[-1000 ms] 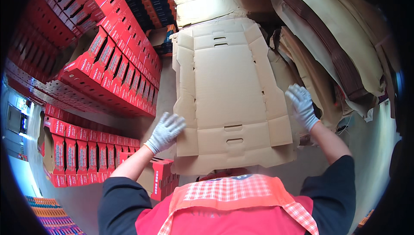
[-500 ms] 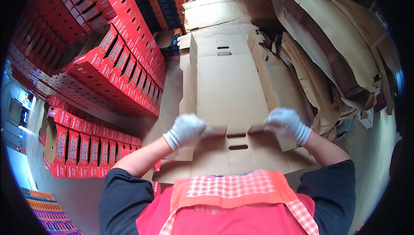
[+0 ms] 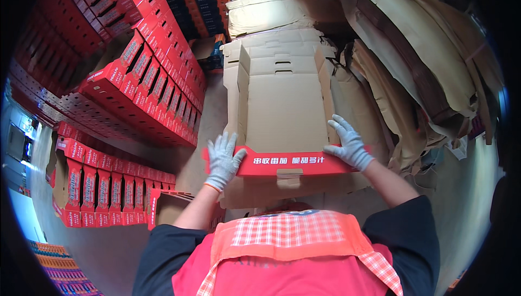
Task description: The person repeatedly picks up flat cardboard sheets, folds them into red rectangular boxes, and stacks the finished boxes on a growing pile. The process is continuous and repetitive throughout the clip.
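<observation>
In front of me lies a partly folded cardboard box (image 3: 285, 106), brown inside, with its two long side walls raised. Its near end wall (image 3: 290, 162) stands folded up, showing a red printed outer face. My gloved left hand (image 3: 222, 160) rests on the near left corner, fingers spread. At the near right corner my gloved right hand (image 3: 349, 144) touches the end wall and side wall, fingers stretched out. The far end of the box still lies flat, with slots in it. Beneath are more flat cardboard sheets (image 3: 260, 193).
Red boxes (image 3: 157, 84) stand in tall stacks on the left, with a lower row (image 3: 103, 187) nearer me. Wrapped bundles of cardboard (image 3: 412, 52) lean on the right. Another bundle (image 3: 277, 14) lies beyond the box. Black and orange stacks (image 3: 201, 3) stand farther back.
The near end flap has been folded up, so its red face now shows. Both hands have gone from gripping the flap to lying spread at the corners.
</observation>
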`<state>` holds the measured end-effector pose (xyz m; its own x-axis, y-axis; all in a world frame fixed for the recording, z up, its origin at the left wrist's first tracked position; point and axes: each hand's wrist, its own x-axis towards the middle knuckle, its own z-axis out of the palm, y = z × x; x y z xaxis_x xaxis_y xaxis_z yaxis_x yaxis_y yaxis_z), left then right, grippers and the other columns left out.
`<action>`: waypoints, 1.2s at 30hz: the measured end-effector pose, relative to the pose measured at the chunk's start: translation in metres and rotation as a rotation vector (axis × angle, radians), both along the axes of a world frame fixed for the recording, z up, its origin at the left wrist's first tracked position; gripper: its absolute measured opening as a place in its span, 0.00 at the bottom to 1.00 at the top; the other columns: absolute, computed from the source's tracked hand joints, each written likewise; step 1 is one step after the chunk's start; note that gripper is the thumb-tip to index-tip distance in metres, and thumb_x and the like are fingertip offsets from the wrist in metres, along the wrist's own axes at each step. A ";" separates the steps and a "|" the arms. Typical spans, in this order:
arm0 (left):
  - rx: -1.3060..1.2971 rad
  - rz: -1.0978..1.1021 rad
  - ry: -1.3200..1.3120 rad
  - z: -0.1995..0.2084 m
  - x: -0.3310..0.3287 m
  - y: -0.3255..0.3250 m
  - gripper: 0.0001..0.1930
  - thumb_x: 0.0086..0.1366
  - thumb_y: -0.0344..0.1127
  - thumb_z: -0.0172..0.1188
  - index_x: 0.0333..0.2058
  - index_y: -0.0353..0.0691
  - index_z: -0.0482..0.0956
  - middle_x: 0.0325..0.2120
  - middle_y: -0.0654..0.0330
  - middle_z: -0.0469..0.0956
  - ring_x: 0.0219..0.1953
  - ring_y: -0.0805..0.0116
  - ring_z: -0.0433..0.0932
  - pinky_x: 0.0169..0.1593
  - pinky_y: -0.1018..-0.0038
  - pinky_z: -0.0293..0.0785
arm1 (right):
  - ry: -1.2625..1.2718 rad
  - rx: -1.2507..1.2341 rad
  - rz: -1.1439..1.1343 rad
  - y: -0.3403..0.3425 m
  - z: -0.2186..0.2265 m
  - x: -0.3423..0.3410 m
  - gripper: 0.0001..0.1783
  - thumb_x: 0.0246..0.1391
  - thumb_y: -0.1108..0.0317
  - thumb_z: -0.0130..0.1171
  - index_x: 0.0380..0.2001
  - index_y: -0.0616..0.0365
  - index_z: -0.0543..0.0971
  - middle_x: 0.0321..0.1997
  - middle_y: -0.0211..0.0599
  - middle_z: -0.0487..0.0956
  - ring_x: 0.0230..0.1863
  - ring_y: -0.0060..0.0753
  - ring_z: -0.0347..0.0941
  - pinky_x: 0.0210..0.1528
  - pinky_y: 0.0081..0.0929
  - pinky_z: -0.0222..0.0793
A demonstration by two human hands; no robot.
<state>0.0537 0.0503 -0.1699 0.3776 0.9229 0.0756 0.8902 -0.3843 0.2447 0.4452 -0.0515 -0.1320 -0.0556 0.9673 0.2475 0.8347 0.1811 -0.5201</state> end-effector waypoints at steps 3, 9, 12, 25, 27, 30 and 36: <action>-0.775 0.334 -1.383 -0.051 0.011 0.002 0.36 0.67 0.43 0.59 0.69 0.41 0.56 0.66 0.52 0.61 0.67 0.62 0.61 0.68 0.63 0.57 | 0.698 -0.081 -0.257 0.010 -0.046 -0.005 0.42 0.49 0.65 0.64 0.68 0.59 0.61 0.69 0.45 0.64 0.65 0.41 0.65 0.66 0.32 0.60; -0.967 0.365 -2.072 -0.030 0.038 -0.022 0.37 0.62 0.36 0.61 0.69 0.45 0.57 0.46 0.61 0.74 0.49 0.64 0.76 0.58 0.62 0.73 | 1.364 -0.328 -0.395 0.030 0.019 0.014 0.41 0.41 0.79 0.51 0.66 0.65 0.63 0.48 0.39 0.77 0.38 0.24 0.74 0.40 0.21 0.72; -1.110 0.412 -2.136 -0.015 0.059 -0.048 0.25 0.61 0.40 0.59 0.57 0.43 0.70 0.48 0.57 0.75 0.51 0.57 0.76 0.60 0.54 0.71 | 1.117 -0.159 -0.111 0.038 0.119 -0.001 0.40 0.40 0.77 0.53 0.63 0.66 0.65 0.43 0.35 0.77 0.34 0.25 0.72 0.37 0.24 0.71; -0.280 -0.413 -0.613 0.083 0.062 -0.092 0.35 0.56 0.50 0.63 0.56 0.29 0.70 0.55 0.39 0.71 0.59 0.42 0.70 0.61 0.51 0.66 | -0.044 0.649 0.138 0.078 0.205 -0.134 0.23 0.51 0.63 0.64 0.50 0.61 0.77 0.46 0.54 0.81 0.45 0.54 0.79 0.48 0.40 0.75; 0.550 -0.678 -0.519 0.144 0.061 -0.083 0.47 0.44 0.57 0.72 0.56 0.28 0.70 0.57 0.36 0.68 0.62 0.36 0.65 0.62 0.41 0.59 | 0.032 0.596 0.007 0.086 0.195 -0.130 0.23 0.52 0.63 0.63 0.50 0.60 0.76 0.45 0.52 0.81 0.45 0.55 0.79 0.47 0.40 0.74; 0.542 -0.505 -0.244 0.202 0.086 -0.033 0.56 0.36 0.72 0.68 0.52 0.26 0.72 0.55 0.38 0.69 0.62 0.42 0.64 0.67 0.43 0.49 | 0.032 0.309 -0.113 0.082 0.194 -0.121 0.22 0.53 0.63 0.63 0.50 0.58 0.74 0.45 0.52 0.81 0.46 0.55 0.78 0.49 0.42 0.73; 0.281 -0.650 0.090 0.243 0.127 0.036 0.52 0.33 0.84 0.60 0.35 0.33 0.80 0.35 0.49 0.77 0.43 0.54 0.76 0.47 0.64 0.71 | -0.165 0.457 -0.153 0.056 0.212 -0.082 0.21 0.54 0.62 0.62 0.49 0.57 0.71 0.48 0.55 0.78 0.44 0.58 0.78 0.46 0.46 0.73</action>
<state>0.1811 0.0859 0.0729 0.8609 0.4587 0.2199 0.4712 -0.8820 -0.0052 0.3629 0.0044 0.0797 0.0040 0.7620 0.6475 0.9337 0.2291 -0.2753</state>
